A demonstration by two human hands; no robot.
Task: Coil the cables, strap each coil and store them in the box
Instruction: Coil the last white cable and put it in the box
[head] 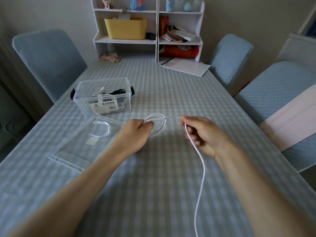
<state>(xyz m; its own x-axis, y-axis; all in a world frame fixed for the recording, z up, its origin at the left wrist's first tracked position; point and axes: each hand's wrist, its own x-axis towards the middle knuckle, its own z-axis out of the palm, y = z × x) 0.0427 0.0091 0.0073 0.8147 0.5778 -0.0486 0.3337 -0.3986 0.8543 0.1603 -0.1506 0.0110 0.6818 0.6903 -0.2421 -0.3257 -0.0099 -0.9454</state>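
Spanning most of the view, the checked table (153, 86) had bare cloth on every side of the white cable (201, 170) except toward the clear box (102, 98), which stood beyond the cable's coil and to its left, well apart from it. The box's lid (77, 151) lay flat on the table left of the coil, near the table's left edge, with a white strap (100, 129) resting on it. Coiled cables, white and black, were already inside the box. Chairs (49, 62) stood along both long table edges, and a shelf unit (148, 26) closed the far end.

The cable's coil was held just above the cloth, its loops roughly round. From the coil a short span ran rightward, then the loose tail ran lengthwise toward the near table edge and out of view.

The left hand (136, 132) had fingers curled, clamping the coil's left side. The right hand (203, 132), just right of the coil, pinched the cable between thumb and fingers, the tail hanging from it.
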